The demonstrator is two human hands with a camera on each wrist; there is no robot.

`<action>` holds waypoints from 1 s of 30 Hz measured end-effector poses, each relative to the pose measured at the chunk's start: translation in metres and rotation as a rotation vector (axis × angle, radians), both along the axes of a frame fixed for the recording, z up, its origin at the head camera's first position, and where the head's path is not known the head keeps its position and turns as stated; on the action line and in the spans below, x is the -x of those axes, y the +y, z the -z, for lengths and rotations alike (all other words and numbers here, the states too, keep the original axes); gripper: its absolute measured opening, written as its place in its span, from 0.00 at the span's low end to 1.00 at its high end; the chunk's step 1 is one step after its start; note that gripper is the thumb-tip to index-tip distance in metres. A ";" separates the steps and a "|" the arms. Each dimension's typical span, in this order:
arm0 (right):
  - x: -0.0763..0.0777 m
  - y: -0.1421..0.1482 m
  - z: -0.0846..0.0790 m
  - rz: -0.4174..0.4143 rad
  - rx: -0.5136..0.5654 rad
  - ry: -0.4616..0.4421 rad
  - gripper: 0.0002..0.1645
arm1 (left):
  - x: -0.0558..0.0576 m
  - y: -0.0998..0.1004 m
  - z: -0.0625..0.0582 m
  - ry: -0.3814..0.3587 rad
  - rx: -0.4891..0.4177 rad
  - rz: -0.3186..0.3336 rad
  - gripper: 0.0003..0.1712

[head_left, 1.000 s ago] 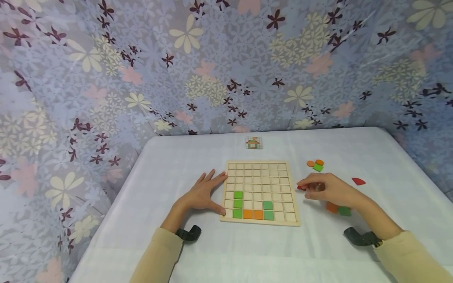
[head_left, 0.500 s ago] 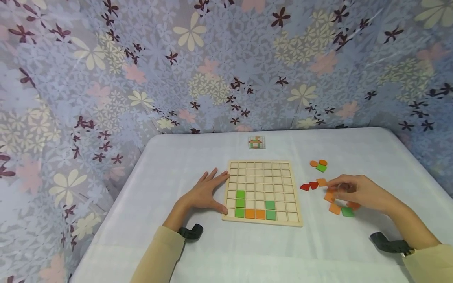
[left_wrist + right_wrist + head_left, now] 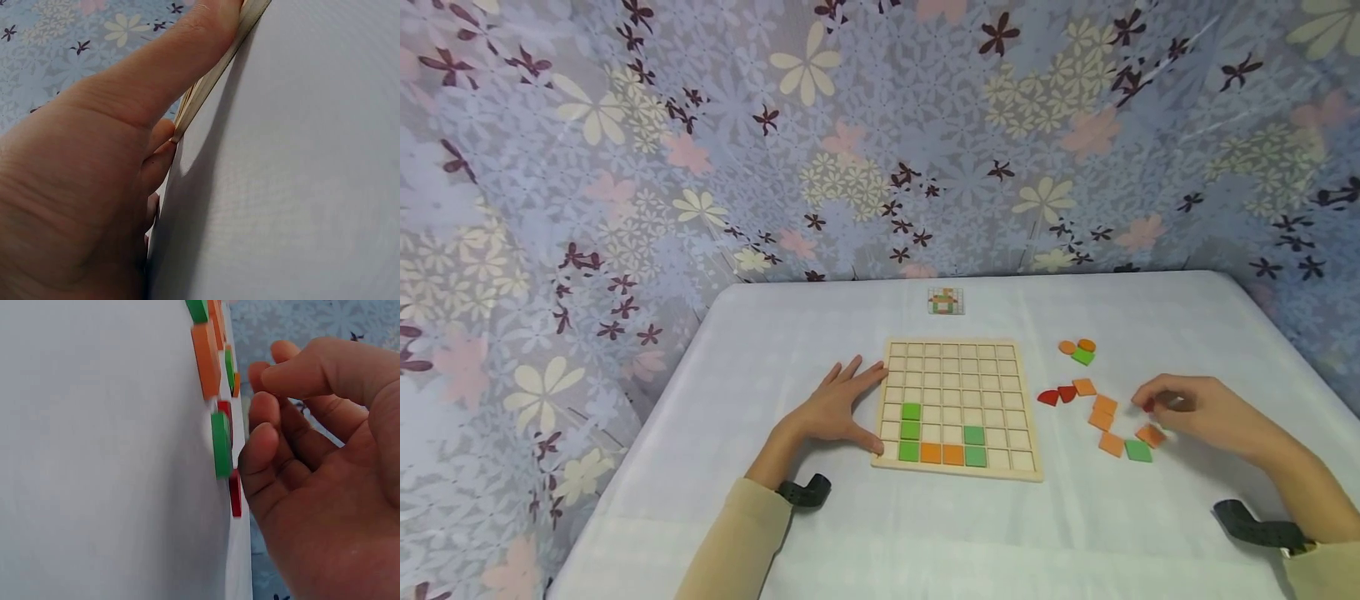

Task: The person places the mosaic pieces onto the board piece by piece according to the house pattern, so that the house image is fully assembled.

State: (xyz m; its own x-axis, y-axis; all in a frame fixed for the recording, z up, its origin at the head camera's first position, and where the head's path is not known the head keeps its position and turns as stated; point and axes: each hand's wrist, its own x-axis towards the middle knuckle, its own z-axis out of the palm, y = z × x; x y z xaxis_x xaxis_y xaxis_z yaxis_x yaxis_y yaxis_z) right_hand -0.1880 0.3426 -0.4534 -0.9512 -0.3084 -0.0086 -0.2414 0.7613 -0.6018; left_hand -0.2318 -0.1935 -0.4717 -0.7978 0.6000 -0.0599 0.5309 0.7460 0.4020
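Observation:
A wooden grid board lies on the white table, with green and orange square tiles in its lower cells. My left hand is spread along the board's left side; its thumb touches the lower left corner and its fingertips touch the edge higher up. To the right of the loose tiles, my right hand hovers low with loosely bent fingers. In the right wrist view, no tile shows between those fingers; a green tile and a red piece lie on the table near them.
Beside the board lie red wedges, several orange squares and a green square. Farther back are orange discs and a light green square. A small pattern card lies beyond the board.
My right hand has moved right, away from the board and past the orange tiles. Two red wedges now show beside the board, where it was. The left hand keeps its place on the board.

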 end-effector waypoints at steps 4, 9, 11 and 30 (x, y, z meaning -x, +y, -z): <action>-0.002 0.011 0.001 0.015 0.006 -0.018 0.09 | 0.000 0.001 0.001 -0.002 -0.001 -0.001 0.72; -0.003 0.022 0.003 -0.008 0.036 -0.050 0.13 | 0.000 0.000 0.001 0.009 -0.016 0.007 0.72; -0.004 0.024 0.004 -0.016 0.035 -0.064 0.15 | -0.001 0.000 0.001 0.012 -0.024 0.010 0.72; -0.007 0.030 0.006 0.002 0.004 -0.067 0.20 | 0.000 0.002 0.001 0.007 0.003 -0.008 0.73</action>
State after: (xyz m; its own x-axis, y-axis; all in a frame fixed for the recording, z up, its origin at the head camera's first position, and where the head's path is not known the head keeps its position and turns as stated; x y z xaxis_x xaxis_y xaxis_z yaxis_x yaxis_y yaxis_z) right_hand -0.1806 0.3721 -0.4596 -0.9490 -0.3071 -0.0709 -0.1995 0.7595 -0.6192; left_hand -0.2318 -0.1920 -0.4727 -0.8029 0.5935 -0.0562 0.5278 0.7515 0.3959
